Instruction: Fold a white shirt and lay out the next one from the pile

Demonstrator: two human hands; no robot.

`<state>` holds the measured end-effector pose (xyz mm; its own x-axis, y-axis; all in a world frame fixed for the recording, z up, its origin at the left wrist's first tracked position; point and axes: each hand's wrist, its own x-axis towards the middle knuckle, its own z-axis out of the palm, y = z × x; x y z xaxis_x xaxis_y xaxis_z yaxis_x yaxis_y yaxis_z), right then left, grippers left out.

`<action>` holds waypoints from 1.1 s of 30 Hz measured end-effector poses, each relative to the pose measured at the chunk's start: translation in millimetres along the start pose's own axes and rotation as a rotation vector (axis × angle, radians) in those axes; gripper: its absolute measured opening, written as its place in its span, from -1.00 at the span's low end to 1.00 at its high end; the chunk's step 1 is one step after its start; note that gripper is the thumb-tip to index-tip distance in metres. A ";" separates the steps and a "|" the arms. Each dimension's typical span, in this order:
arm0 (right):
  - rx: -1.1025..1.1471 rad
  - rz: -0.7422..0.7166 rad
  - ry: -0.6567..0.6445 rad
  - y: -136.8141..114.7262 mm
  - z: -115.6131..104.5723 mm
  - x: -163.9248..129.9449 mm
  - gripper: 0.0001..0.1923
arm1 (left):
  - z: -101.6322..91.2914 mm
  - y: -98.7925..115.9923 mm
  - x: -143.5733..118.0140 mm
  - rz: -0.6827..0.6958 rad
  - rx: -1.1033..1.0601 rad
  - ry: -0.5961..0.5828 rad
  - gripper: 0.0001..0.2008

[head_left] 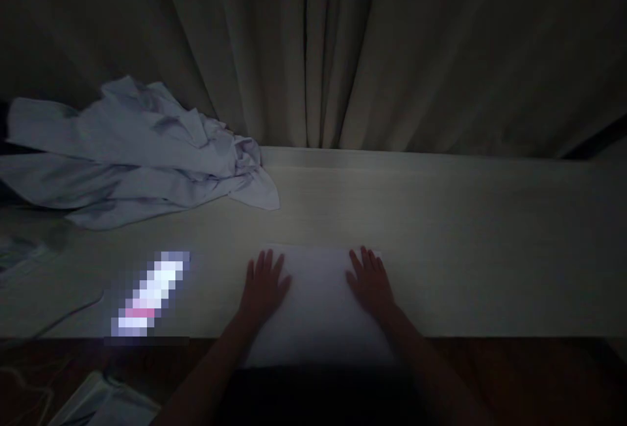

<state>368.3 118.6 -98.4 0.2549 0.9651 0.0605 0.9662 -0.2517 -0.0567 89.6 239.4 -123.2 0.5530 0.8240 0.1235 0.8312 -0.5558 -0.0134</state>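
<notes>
1. The folded white cloth (318, 302) lies flat on the counter (465, 249) right in front of you, close to the near edge; its nearest part seems to hang over that edge, though the dim light makes this hard to tell.
2. Your left hand (263, 285) rests palm-down on the cloth's left side, fingers spread and flat; it pinches nothing.
3. Your right hand (371, 282) rests palm-down on the right side in the same way, fingers spread, nothing gripped; bare cloth shows between the two hands.
4. Well apart to the left, a crumpled pale garment (132, 151) is heaped at the back of the counter, against the curtain (343, 53); a blurred bright patch (147, 295) sits near the front edge, left of your left hand, and what it is cannot be read.
5. More pale fabric (98, 403) shows low at the left, below the counter edge.
6. In my judgement the risk lies in the overhang; if your palms slide toward you, the cloth could slip off the edge and lose its fold.
7. Uneven pressure from the two hands could skew the layers or trap a crease; the poor light would hide that from you.
</notes>
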 end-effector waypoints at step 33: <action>0.053 -0.222 0.108 -22.4 -23.3 -127.5 -0.22 | -39.1 -15.2 -147.8 0.058 -0.119 -0.104 -0.29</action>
<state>315.1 -0.5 -81.6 0.0424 0.9821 0.1837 0.9962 -0.0276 -0.0826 -7.0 121.8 -102.5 0.6082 0.7935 0.0225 0.7882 -0.6070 0.1010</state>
